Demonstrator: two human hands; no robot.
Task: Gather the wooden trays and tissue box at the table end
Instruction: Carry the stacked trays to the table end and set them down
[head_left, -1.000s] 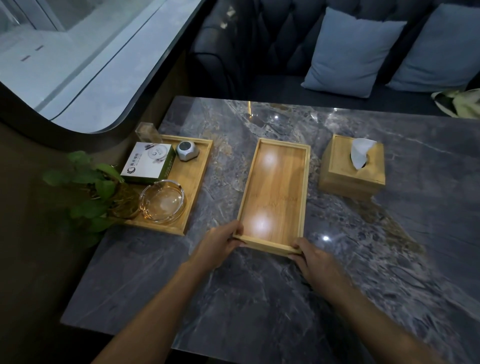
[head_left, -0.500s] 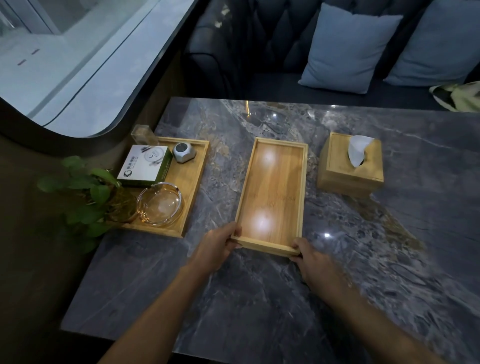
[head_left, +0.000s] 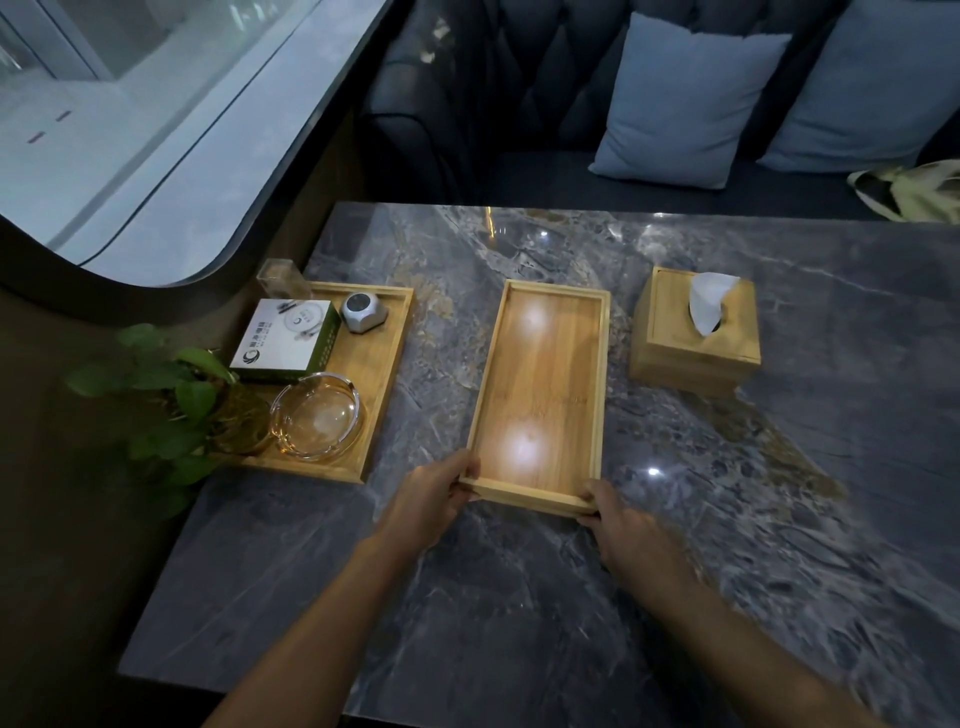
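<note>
While both hands, left hand (head_left: 434, 493) and right hand (head_left: 621, 519), grip the empty tray (head_left: 540, 384) by its near corners, next up's probably sliding it toward the table's (head_left: 519, 597) left edge.

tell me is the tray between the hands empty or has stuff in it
Empty. The middle tray shows only bare wood with two light reflections; the left hand and right hand grip its near corners.

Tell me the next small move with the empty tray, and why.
Probably slide the empty tray left, toward the loaded tray at the table's end. Left hand and right hand grip its near corners, and bare marble separates the two trays; the tissue box sits apart on the right.
</note>
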